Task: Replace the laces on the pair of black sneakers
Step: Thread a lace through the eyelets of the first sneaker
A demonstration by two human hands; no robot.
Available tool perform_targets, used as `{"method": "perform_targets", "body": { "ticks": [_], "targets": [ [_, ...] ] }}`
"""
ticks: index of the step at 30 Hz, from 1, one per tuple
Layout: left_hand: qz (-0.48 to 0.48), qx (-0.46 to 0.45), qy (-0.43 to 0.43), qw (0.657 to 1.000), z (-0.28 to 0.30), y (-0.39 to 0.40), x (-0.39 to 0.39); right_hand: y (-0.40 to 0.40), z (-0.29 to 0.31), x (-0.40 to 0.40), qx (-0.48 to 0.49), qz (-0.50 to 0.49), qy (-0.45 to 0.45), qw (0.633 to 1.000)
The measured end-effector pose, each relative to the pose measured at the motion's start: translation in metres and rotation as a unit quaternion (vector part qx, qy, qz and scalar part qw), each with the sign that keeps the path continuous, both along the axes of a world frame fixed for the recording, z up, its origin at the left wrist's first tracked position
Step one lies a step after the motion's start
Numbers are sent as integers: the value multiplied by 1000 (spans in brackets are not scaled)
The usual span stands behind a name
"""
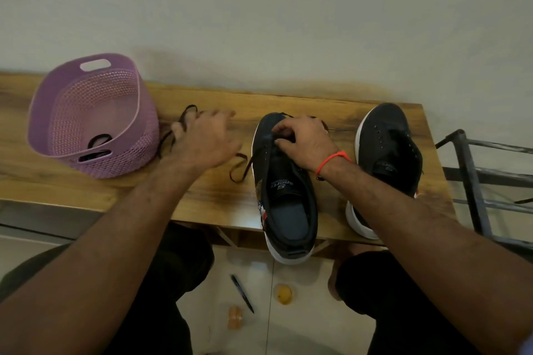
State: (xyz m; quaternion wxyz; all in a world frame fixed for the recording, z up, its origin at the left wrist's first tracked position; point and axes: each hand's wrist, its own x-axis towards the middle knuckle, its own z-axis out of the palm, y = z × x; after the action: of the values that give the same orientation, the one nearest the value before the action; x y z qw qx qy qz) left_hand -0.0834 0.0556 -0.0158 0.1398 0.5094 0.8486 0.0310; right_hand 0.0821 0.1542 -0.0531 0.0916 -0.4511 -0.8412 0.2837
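Right hand (pixel 302 140), orange thread band at the wrist, fingers curled over the forefoot of the nearer black fabric sneaker with white sole (pixel 284 181); grip clenched on the eyelet area, seemingly pinching the lace or the tongue, likely to steady the shoe while lace is fed or drawn. Left hand (pixel 204 138) reaches out to the left, blurred; a loop of dark brown shoelace (pixel 184 117) runs about its fingers, so it appears to be grasping the lace, probably pulling slack clear. The lace trails across the wood-grain worktop (pixel 202 196) back to the sneaker's left side, another loop lying by the sole. Heel of this shoe overhangs the worktop's near edge, toe pointing away, which puts the eyelets in easy reach. Second black sneaker (pixel 388 158) stands just to the right, eyelets bare, unlaced, waiting its turn. Lilac perforated plastic basket (pixel 72 130) sits at far left with dark laces coiled inside (pixel 99 141), handy for the left hand.
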Motion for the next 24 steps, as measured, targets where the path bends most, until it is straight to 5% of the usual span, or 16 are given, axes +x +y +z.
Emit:
{"method": "perform_targets", "body": {
  "ticks": [3,8,15,20,24],
  "targets": [
    [-111,-12,28,993,-10,3,25,-1,5,2,5,13,-22,1000],
    [-109,25,79,991,-10,2,32,-2,9,8,11,32,-71,997],
    [115,22,178,977,18,-4,-27,-4,12,9,1,33,-69,997],
    [-83,-19,51,995,3,0,4,-5,12,7,-2,28,-70,997],
    [-146,18,90,985,-7,5,31,-6,11,9,9,31,-76,997]
  ]
}}
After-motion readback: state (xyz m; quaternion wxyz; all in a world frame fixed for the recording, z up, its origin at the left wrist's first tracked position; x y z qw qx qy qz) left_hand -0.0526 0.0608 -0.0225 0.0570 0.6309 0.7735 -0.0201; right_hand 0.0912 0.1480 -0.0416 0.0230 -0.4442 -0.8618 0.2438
